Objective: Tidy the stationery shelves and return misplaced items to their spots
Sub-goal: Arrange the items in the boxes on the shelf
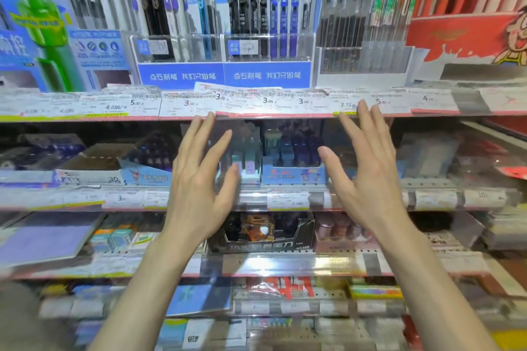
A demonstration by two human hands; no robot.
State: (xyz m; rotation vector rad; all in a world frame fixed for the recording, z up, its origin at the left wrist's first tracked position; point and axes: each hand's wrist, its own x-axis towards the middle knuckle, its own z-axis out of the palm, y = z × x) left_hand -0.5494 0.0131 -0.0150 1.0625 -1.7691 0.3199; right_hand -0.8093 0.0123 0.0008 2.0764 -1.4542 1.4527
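Note:
My left hand and my right hand are both raised in front of the second shelf, fingers straight and spread, palms facing each other, holding nothing. Between them on that shelf stand a pale green display box and a blue display box of dark pens. My left fingertips reach up to the price-label strip of the top shelf. Whether either hand touches a box is unclear.
Upright pen racks with blue signs fill the top shelf, and a red cartoon box stands at the right. Open cardboard boxes sit at left on the second shelf. Lower shelves hold erasers, a black display box, notebooks and packets.

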